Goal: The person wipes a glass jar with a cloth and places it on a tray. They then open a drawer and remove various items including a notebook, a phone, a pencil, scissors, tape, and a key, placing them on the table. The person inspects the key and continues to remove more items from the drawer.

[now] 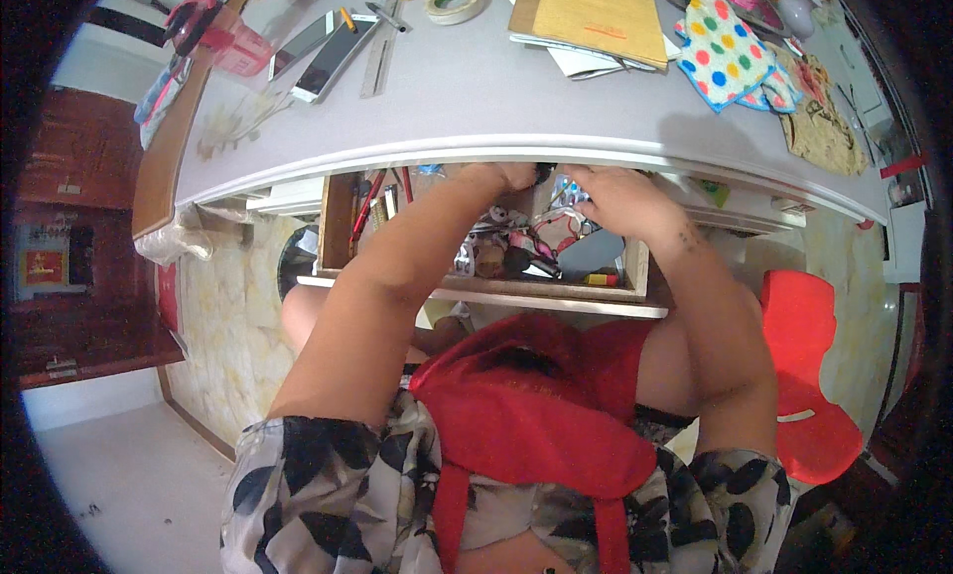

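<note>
An open wooden drawer [336, 227] full of small items juts out below the tabletop, above my lap. My left hand [511, 175] is deep at its back, with the fingers curled beside a small black thing [544, 173]; the tabletop edge partly hides them. Just right of it, my right hand [620, 199] reaches in with thumb and forefinger apart, over clear packets and looped cords [568, 220]. I see nothing held in it. Red pens [367, 207] lie along the drawer's left side. A dark, round wooden-looking piece [488, 260] sits near the front, and a yellow-and-red small item [600, 278] lies front right.
On the tabletop [437, 118] are two phones [336, 58], a steel ruler [375, 66], tape rolls [455, 3], a yellow envelope [601, 18] and a dotted cloth [723, 53]. A pink cup [236, 46] stands far left. A red chair [799, 376] is at right.
</note>
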The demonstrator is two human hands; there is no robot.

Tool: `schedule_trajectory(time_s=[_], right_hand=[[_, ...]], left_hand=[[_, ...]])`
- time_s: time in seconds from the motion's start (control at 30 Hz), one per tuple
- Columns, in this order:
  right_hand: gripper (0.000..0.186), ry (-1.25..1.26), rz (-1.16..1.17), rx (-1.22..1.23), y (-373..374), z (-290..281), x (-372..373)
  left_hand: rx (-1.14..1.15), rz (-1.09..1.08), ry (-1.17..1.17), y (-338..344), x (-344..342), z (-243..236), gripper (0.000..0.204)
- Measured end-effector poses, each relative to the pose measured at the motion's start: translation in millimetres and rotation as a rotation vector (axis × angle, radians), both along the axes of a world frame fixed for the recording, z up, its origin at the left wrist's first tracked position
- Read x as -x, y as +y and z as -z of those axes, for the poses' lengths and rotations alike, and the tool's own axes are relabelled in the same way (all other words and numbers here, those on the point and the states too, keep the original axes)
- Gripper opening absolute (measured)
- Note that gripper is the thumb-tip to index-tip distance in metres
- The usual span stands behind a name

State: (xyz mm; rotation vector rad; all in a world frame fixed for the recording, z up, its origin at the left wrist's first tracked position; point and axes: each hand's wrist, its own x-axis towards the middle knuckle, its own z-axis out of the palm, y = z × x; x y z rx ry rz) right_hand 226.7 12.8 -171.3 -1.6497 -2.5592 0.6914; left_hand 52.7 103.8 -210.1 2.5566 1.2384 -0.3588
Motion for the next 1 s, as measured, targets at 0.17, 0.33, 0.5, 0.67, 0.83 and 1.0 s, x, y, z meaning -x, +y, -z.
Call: schedule_trajectory(time_s=[0.17,0.33,0.5,0.67,0.83,1.0], right_hand=[[0.051,-0.101,0.059,-0.140,9,24,8],[0.068,0.052,0.068,0.031,16,27,11],[0.095,0.028,-0.054,0.077,8,32,34],[0.079,-0.092,-0.010,0.023,4,40,54],[0.067,-0.058,0.010,-0.221,-1,62,76],[0.065,-0.032,0.056,-0.136,-13,66,89]], left_hand=[[-0.132,0.148,-0.248,-16,21,29,0.050],[-0.137,0.314,-0.397,-55,49,9,0.042],[0.098,0.148,-0.742,-84,77,-4,0.027],[0.021,-0.007,-0.588,-126,114,-16,0.025],[-0.032,-0.227,-0.530,-141,115,-13,0.026],[0.070,-0.337,-0.472,-146,110,-24,0.032]])
